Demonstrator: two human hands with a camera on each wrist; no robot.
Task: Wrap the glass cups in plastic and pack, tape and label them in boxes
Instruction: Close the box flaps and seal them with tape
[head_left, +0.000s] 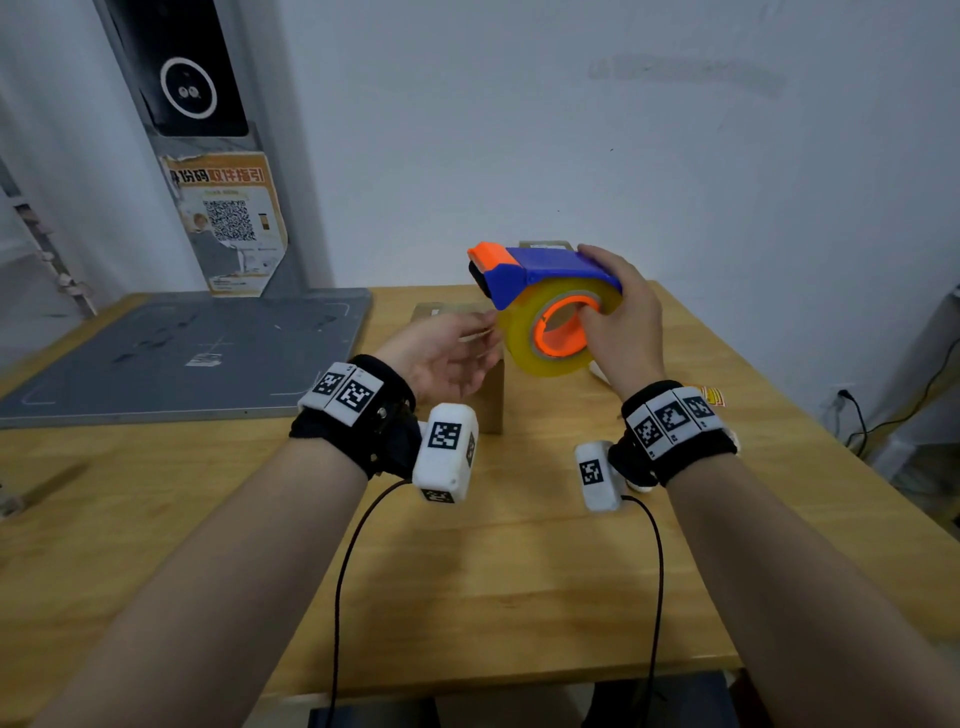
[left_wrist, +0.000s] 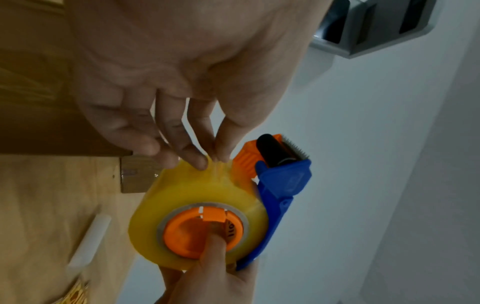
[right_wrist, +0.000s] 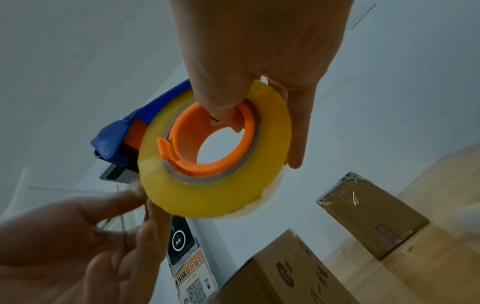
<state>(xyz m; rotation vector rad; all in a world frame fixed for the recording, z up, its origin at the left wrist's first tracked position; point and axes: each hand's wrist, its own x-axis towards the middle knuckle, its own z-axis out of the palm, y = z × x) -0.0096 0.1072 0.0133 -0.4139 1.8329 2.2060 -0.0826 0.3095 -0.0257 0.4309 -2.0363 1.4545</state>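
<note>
Boxes (right_wrist: 369, 214): two, cardboard, on table (head_left: 519, 545) beneath tape dispenser (head_left: 550, 306).
Right hand (head_left: 623, 322): grips dispenser, thumb in core.
Left hand (left_wrist: 166, 67): pinches tape end.

Mostly hidden behind the left hand (head_left: 447, 358) and the yellow roll of tape in its blue-and-orange dispenser (head_left: 550, 312): the near brown cardboard box (head_left: 491, 400). Only a top sliver visible of the far taped cardboard box (head_left: 545, 244). Too blurred to read: printing on the torn orange poster (head_left: 228, 223).
</note>
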